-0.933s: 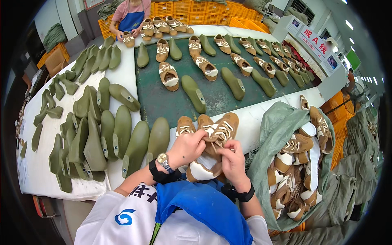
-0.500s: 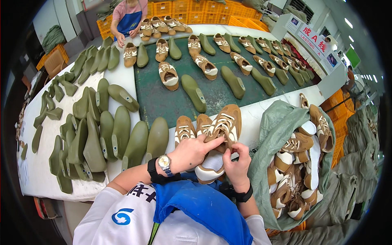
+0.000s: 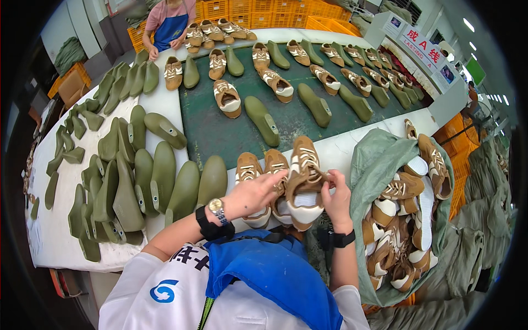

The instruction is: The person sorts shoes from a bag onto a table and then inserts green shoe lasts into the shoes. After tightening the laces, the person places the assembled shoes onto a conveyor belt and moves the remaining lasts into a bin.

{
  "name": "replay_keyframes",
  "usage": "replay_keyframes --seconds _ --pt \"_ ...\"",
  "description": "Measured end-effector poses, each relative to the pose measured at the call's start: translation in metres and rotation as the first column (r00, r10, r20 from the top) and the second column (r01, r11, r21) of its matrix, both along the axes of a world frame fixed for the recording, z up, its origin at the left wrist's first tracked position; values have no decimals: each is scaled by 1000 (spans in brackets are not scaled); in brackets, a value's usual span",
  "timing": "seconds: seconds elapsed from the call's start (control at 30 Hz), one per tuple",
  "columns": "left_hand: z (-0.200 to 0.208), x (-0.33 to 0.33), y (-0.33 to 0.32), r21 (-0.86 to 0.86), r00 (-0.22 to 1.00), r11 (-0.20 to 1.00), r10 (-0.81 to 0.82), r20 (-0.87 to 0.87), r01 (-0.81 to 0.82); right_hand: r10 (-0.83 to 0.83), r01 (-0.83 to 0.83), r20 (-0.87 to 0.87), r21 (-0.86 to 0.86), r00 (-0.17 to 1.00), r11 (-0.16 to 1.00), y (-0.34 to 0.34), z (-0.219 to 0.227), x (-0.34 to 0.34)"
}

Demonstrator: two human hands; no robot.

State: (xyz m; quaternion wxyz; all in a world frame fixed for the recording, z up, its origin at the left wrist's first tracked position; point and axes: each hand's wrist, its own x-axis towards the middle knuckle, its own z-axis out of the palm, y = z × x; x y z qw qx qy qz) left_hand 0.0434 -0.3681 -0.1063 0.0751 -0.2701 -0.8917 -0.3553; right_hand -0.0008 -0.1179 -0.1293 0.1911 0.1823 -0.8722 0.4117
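Observation:
A brown sneaker [image 3: 305, 165] with white stripes and a white heel stands toe-away in front of me, its collar spread wide. My right hand [image 3: 336, 199] pinches the right edge of that collar between thumb and fingers. My left hand [image 3: 258, 192] reaches over a second brown sneaker [image 3: 275, 160] just to the left, fingers stretched out and the tips near the first shoe. Its palm side is hidden. A third matching sneaker [image 3: 248, 166] stands left of these, partly covered by my left hand and wrist.
Green shoe lasts [image 3: 184, 190] crowd the white table [image 3: 49, 231] on the left. A green conveyor [image 3: 214, 137] carries sneakers and lasts beyond. At right, a green sack [image 3: 357, 165] bulges with sneakers. Across the table stands a person in a blue apron [image 3: 166, 32]; orange crates [image 3: 264, 19] are stacked behind.
The sneaker has swung from tilted, overlapping its neighbour, to straighter and apart from it. My left hand has drawn back left from its opening; my right hand has moved up and right along the collar.

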Motion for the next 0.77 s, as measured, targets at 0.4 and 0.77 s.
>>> replay_keyframes --seconds 0.4,0.77 --pt "-81 23 -38 -405 872 910 269 409 -90 -301 106 321 505 898 856 54 -93 -41" --pt "-94 14 -44 -395 888 918 199 414 -21 -70 171 430 -202 900 964 63 -5 14"
